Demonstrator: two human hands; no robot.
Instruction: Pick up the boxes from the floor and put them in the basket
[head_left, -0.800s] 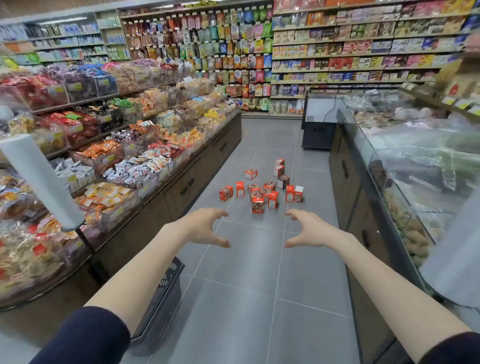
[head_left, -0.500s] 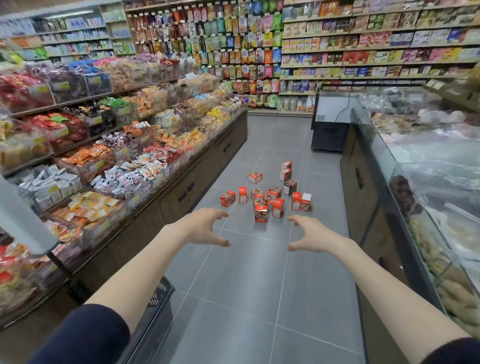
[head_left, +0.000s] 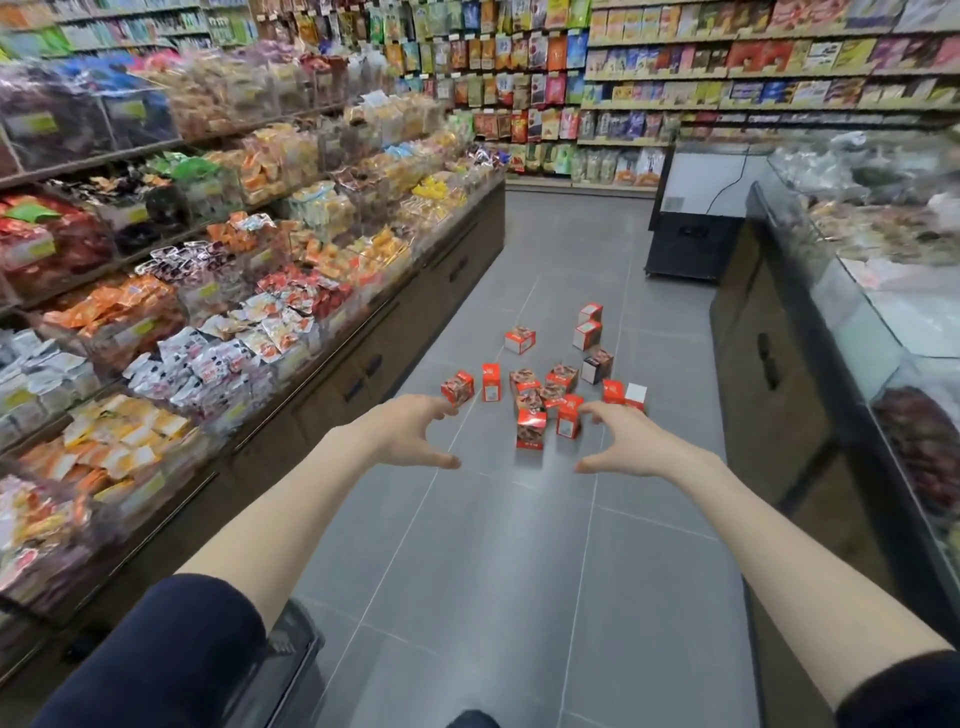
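**Both grips spread wide, boxes just ahead on the floor**

Nearest, below and behind the left forearm, a dark basket (head_left: 293, 660) sits on the grey floor (head_left: 493, 571), partly hidden by a navy sleeve (head_left: 156, 654). Both arms reach forward. The left grip (head_left: 410, 434) and right grip (head_left: 631, 447) are bare hands, each wide open. Fingers and thumb curve into facing C-shapes and hold nothing. Just beyond and between them, the red boxes (head_left: 531, 428) lie scattered on the floor, untouched. Left of the left grip run snack shelves (head_left: 208, 312). Right of the right grip stands a glass display case (head_left: 857, 338). Farthest off are stocked wall shelves (head_left: 727, 67).
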